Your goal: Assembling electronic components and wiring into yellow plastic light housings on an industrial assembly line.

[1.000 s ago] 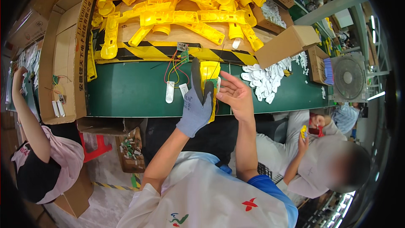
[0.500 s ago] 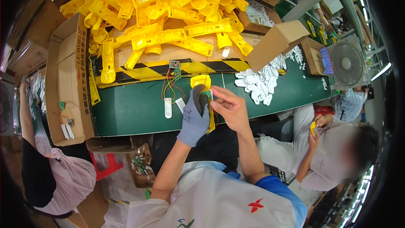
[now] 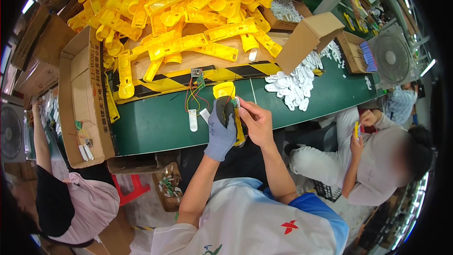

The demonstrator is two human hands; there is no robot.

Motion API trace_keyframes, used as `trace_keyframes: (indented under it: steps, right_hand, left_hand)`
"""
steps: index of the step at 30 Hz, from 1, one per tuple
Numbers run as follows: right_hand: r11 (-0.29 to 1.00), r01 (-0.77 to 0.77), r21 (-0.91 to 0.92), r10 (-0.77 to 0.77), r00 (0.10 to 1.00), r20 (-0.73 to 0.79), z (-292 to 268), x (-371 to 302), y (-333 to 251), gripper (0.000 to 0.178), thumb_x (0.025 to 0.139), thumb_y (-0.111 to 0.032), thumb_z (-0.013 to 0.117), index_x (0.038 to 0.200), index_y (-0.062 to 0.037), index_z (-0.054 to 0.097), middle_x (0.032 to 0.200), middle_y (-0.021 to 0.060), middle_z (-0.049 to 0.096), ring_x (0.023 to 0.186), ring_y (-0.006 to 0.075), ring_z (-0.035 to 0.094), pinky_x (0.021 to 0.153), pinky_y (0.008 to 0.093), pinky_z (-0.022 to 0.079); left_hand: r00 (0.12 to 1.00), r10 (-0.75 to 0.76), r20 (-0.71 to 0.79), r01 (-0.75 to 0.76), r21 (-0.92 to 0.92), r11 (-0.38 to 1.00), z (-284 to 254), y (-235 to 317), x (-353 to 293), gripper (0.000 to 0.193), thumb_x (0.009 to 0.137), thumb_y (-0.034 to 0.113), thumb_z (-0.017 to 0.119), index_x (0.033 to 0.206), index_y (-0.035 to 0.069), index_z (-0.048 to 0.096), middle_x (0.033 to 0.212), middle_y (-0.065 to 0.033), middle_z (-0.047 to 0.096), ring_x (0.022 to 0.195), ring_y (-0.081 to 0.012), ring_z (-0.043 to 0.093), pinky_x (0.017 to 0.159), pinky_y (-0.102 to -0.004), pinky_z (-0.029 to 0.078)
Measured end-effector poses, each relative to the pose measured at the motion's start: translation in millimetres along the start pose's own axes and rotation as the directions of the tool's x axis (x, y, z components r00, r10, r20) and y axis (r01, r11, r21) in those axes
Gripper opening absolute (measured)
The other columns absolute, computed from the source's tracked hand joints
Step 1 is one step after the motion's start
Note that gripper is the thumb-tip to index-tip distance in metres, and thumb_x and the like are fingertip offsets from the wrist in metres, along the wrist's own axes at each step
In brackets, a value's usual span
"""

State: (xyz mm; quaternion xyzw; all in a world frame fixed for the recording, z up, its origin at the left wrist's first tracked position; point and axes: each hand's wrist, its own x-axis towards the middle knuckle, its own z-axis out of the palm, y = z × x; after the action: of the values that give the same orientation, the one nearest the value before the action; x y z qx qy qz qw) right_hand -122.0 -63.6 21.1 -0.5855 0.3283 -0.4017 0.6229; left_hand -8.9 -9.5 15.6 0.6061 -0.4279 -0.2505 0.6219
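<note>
My left hand (image 3: 221,132), in a grey glove with a dark palm, is closed around a yellow plastic housing (image 3: 223,90). The housing's scoop-shaped end sticks out above the thumb, and its other end shows below the hand. A small green circuit board (image 3: 234,102) with a white edge sits at the housing's side. The bare fingers of my right hand (image 3: 257,123) pinch at this board; the fingertips partly hide it. Just left of the glove lie two white plastic strips (image 3: 193,121), near a wired circuit board (image 3: 201,82) with red and yellow leads.
Yellow housings (image 3: 170,4) are heaped at the back behind a striped black-and-yellow edge (image 3: 165,79). White plastic pieces (image 3: 295,87) form a pile to the right, beside a tilted cardboard box (image 3: 306,42). An open carton (image 3: 80,94) stands left. Co-workers sit on both sides.
The view has shifted slightly, so the surroundings sit a little differently. My hands keep the same hold on the housing, with the right fingertips still at the board.
</note>
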Motion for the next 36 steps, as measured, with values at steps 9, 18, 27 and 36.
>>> trace_keyframes:
  steps: [9,18,27,36]
  right_hand:
    - [0.93,0.238,-0.279,-0.23,0.971,0.059,-7.5,2.1,-4.6,0.031,0.091,0.0,0.062,0.122,0.0024,0.063,0.107,0.0144,0.07,0.093,0.0171,0.067,0.082,0.0265,0.051]
    - [0.908,0.291,-0.3,-0.269,0.956,0.114,-33.4,-3.1,-14.0,0.032,0.089,-0.001,0.063,0.121,0.0039,0.063,0.11,0.0181,0.068,0.096,0.0242,0.068,0.084,0.0289,0.051]
    - [0.761,0.214,-0.613,-0.251,0.968,0.026,-74.6,-59.1,-57.1,0.087,0.083,-0.032,0.073,0.15,0.0022,0.029,0.135,0.0282,0.05,0.125,0.0399,0.051,0.106,0.0395,0.038]
    - [0.528,-0.145,-0.837,-0.468,0.773,-0.429,-229.9,-25.9,-67.6,0.055,0.086,-0.018,0.069,0.135,-0.0041,0.049,0.107,0.0209,0.069,0.097,0.0335,0.069,0.084,0.0403,0.052]
  left_hand:
    - [0.999,0.006,0.031,-0.008,0.043,0.999,1.3,-3.7,-0.3,0.027,0.09,0.003,0.052,0.117,-0.001,0.053,0.099,-0.0178,0.058,0.087,-0.0306,0.061,0.074,-0.0377,0.049]
    - [0.992,0.08,0.094,-0.089,0.1,0.991,17.2,5.8,1.0,0.028,0.088,0.002,0.053,0.116,-0.002,0.054,0.097,-0.0208,0.06,0.086,-0.0362,0.061,0.075,-0.0402,0.049]
    - [0.841,-0.081,0.535,0.429,-0.567,0.703,65.3,44.1,-32.8,0.065,0.096,0.02,0.051,0.152,0.001,0.024,0.152,-0.0213,0.034,0.141,-0.0305,0.033,0.117,-0.037,0.023]
    - [0.979,0.176,0.098,-0.198,0.312,0.929,-52.0,47.3,36.5,0.056,0.077,0.003,0.071,0.13,0.006,0.055,0.115,-0.0164,0.062,0.098,-0.0277,0.063,0.086,-0.0354,0.05]
